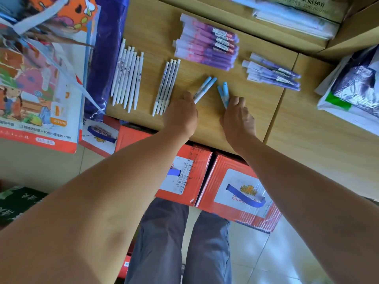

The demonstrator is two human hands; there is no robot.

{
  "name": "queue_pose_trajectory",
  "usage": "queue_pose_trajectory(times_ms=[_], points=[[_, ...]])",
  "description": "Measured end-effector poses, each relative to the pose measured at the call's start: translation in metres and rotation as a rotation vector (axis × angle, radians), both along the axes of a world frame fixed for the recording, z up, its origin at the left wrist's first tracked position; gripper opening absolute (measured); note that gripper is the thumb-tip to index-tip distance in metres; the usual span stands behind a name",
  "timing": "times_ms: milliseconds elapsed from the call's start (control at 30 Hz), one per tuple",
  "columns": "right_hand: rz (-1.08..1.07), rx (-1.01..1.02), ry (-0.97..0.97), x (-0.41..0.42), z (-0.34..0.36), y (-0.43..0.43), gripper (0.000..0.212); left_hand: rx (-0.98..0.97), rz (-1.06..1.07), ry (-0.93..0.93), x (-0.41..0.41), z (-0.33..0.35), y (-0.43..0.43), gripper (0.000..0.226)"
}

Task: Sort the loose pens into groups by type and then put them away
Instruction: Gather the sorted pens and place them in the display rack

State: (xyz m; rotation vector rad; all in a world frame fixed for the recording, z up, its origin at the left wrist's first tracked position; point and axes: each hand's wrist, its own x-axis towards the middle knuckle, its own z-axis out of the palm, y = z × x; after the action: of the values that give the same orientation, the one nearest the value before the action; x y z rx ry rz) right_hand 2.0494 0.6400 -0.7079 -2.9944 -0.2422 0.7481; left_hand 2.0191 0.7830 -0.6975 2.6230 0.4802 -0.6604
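Note:
Pens lie in groups on the wooden tabletop [254, 111]. Several white pens [127, 75] form a row at the left, with a smaller row of white patterned pens [166, 87] beside them. A stack of pink-purple pens [207, 43] lies at the back and a group of purple pens [272, 72] at the right. My left hand [181, 115] holds two blue-capped pens [204, 89] by their lower ends. My right hand [238, 117] pinches another pair of blue pens [223, 93] at their lower ends.
Red boxes with blue handles [235, 187] stand under the table's front edge. Colourful printed packs [39, 83] and a blue bag [104, 58] crowd the left. Cardboard boxes [352, 31] and a plastic-wrapped parcel [352, 87] sit at the right.

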Motion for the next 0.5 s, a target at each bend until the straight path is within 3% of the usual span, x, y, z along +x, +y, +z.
queue_pose_trajectory(times_ms=[100,300,500], points=[[-0.014,0.019,0.032,0.004,0.004,-0.002,0.028,-0.049,0.022,0.017,-0.005,0.001,0.000,0.030],[-0.398,0.504,0.263,0.012,0.033,-0.010,0.016,-0.238,-0.034,0.052,-0.009,0.017,-0.005,0.032],[-0.554,0.669,0.336,0.006,0.100,-0.045,0.002,-0.314,-0.066,0.089,0.005,0.082,-0.023,0.036]])
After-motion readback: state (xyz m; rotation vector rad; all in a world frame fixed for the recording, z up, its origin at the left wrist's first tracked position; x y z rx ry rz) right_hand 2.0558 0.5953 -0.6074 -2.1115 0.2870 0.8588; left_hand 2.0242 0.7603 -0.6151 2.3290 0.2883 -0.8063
